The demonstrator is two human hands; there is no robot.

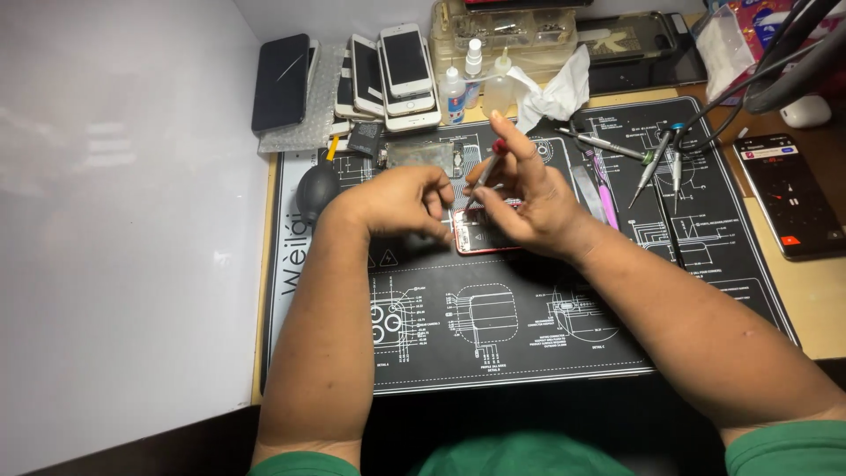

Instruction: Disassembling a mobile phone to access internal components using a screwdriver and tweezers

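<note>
A small red phone [476,240] lies opened on the black work mat [529,326], mostly covered by my hands. My left hand [401,203] rests on its left edge, with the fingers curled down onto it. My right hand [524,198] hovers over the phone and pinches a thin screwdriver [486,167] with a red tip, index finger raised. The tool's point aims down toward the phone's inside. What lies under my palms is hidden.
Behind my hands lie a detached phone part [423,156], a black air blower [315,189], stacked phones [397,75], small bottles [467,84], a white tissue [555,92], screwdrivers [652,163] and tweezers. A lit phone [789,194] sits at the right; a white wall [123,220] is on the left.
</note>
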